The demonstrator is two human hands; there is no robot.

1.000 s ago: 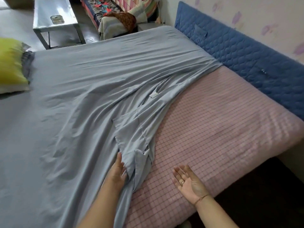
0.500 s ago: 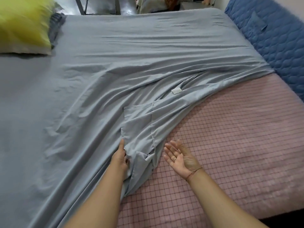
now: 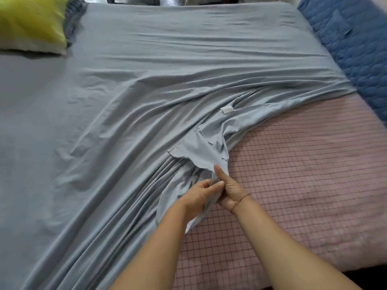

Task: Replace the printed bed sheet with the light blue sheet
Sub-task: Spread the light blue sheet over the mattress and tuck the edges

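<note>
Creased light blue sheet point(image 3: 146, 91); corner bunched, perhaps twisted.

The bare mattress point(image 3: 303, 174) on the right gives a hand open room. A padded headboard point(image 3: 356, 49) walls its far right edge. A pillow point(image 3: 31, 24) sits on the sheet point(image 3: 146, 80) at far left.

Single wide head-worn view from close above the bed point(image 3: 293, 174), forward and downward

Arms extended — left grip point(image 3: 198, 197), right grip point(image 3: 230, 188) together, both pinching sheet point(image 3: 146, 91).
</note>
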